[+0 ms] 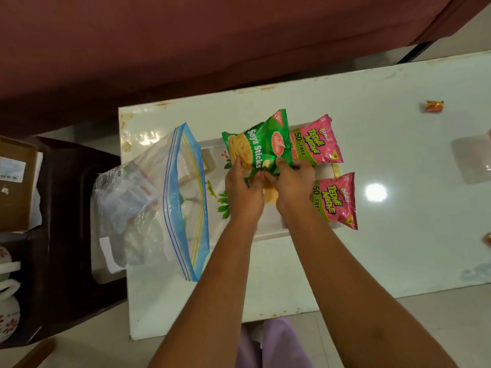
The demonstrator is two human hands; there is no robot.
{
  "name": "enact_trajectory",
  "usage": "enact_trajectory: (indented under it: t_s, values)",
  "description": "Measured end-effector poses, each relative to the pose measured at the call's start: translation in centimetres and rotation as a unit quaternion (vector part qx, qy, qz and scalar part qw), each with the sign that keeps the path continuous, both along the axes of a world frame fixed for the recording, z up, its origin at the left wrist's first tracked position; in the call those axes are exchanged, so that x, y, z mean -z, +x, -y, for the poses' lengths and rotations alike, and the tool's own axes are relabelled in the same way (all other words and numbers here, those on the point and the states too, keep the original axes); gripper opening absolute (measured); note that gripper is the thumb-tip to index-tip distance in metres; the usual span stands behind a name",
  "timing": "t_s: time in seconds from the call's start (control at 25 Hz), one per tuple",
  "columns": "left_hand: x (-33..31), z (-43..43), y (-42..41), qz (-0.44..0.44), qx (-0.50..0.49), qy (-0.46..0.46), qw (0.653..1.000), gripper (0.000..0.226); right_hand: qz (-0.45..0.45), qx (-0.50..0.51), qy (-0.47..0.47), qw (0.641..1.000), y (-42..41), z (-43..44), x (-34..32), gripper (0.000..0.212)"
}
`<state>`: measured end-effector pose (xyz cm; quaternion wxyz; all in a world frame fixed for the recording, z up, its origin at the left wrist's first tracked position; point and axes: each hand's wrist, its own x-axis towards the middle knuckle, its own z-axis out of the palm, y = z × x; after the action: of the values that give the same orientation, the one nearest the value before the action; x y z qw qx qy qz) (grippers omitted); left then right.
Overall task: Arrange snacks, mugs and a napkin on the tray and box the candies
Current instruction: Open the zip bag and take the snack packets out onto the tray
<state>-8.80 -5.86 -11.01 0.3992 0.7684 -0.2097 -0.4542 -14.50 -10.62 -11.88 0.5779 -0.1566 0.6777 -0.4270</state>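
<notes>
My left hand (243, 185) and my right hand (292, 181) both grip the near edge of a green Soya Sticks packet (261, 144), held tilted above a white tray with a leaf print (220, 200). Two pink Tedhe Medhe packets lie on the tray's right side, one farther (316, 140) and one nearer (336, 200). A yellowish item under my hands is mostly hidden. A wrapped candy (434, 106) lies far right on the table, and another candy (488, 239) shows at the right edge.
A large clear zip bag with a blue seal (170, 197) lies over the tray's left end and the white table's (292, 274) left edge. A cardboard box (16, 184) and patterned white mugs (8, 312) sit on a dark stand at left. A clear container (471, 160) rests far right.
</notes>
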Motion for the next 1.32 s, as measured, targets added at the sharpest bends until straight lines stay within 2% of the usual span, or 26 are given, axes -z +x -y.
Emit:
enact_trajectory:
  t_s: [0.16, 0.24, 0.36, 0.52, 0.68, 0.8, 0.92, 1.04, 1.12, 1.16, 1.24, 1.32]
  values:
    - [1.3, 0.2, 0.7, 0.107, 0.074, 0.069, 0.989, 0.064, -0.154, -0.076, 0.032, 0.985, -0.9, -0.4, 1.9, 0.011]
    - [1.6, 0.0, 0.4, 0.126, 0.1, 0.082, 0.984, 0.065, -0.233, -0.113, -0.005, 0.966, -1.8, -0.6, 1.9, 0.011]
    - [1.5, -0.1, -0.4, 0.122, 0.124, 0.091, 0.981, 0.067, -0.336, -0.174, -0.091, 0.921, -2.6, -0.4, 1.3, 0.025]
    - [0.2, 0.3, -1.3, 0.149, 0.127, 0.076, 0.978, 0.069, -0.372, -0.22, -0.121, 0.894, -2.6, -0.2, 0.3, 0.037]
    - [-3.0, 0.8, -1.3, 0.217, 0.118, -0.005, 0.969, 0.064, -0.46, -0.246, -0.106, 0.847, -2.1, -0.7, -1.1, 0.043]
    - [-6.1, 0.4, -0.2, 0.285, 0.096, -0.088, 0.95, 0.057, -0.404, -0.245, -0.162, 0.866, -0.8, -1.7, -2.9, 0.039]
    - [-9.0, -0.8, 0.8, 0.296, 0.01, -0.163, 0.941, 0.048, -0.311, -0.247, -0.25, 0.883, 1.3, -3.2, -5.5, 0.02]
    - [-10.8, -2.6, 3.0, 0.283, -0.113, -0.211, 0.929, 0.042, -0.218, -0.321, -0.321, 0.864, 3.4, -4.3, -7.2, 0.006]
    - [-10.8, -4.2, 6.0, 0.254, -0.193, -0.2, 0.926, 0.04, -0.136, -0.423, -0.284, 0.849, 4.6, -4.7, -7.5, 0.012]
    - [-10.5, -5.2, 7.9, 0.231, -0.229, -0.179, 0.928, 0.038, -0.12, -0.494, -0.244, 0.826, 5.3, -4.9, -7.5, 0.016]
    - [-9.4, -7.5, 12.1, 0.156, -0.303, -0.137, 0.93, 0.033, -0.141, -0.623, -0.182, 0.748, 6.4, -5.1, -7.2, 0.024]
    - [-7.8, -9.7, 16.5, 0.066, -0.356, -0.094, 0.927, 0.033, -0.162, -0.709, -0.155, 0.669, 7.8, -4.9, -7.0, 0.032]
